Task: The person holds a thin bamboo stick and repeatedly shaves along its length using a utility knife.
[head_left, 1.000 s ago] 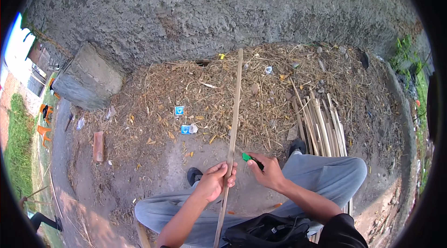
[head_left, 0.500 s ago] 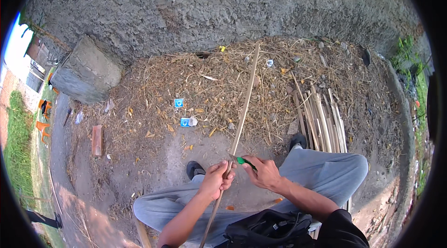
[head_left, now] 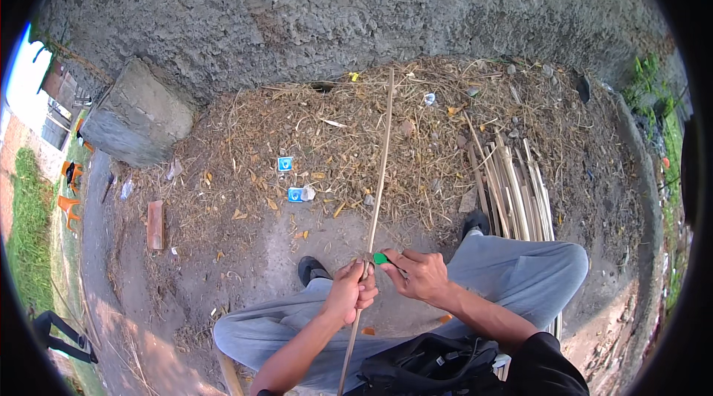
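A long, thin bamboo strip [head_left: 382, 166] runs from the foot of the wall back between my legs. My left hand [head_left: 347, 296] is closed around it, in front of my body. Close by on the right, my right hand [head_left: 420, 275] grips a small green-handled knife [head_left: 380, 258] with its tip end against the strip. Its blade is too small and too covered to make out well. The two hands are almost touching at the strip, and I sit with my knees spread on either side.
Right of my foot lies a bundle of bamboo strips [head_left: 520, 195]. A rough wall [head_left: 356, 17] closes off the far side, with a concrete block [head_left: 141, 114] at its left. Dry straw, blue packets [head_left: 295, 195] and a brick [head_left: 155, 224] lie on the ground. Orange chairs [head_left: 68, 210] stand far left.
The strip's far end has swung left, and its narrower side now shows. Both hands stay at nearly the same place, still gripping. At the lower left edge, a dark-clothed leg has shifted.
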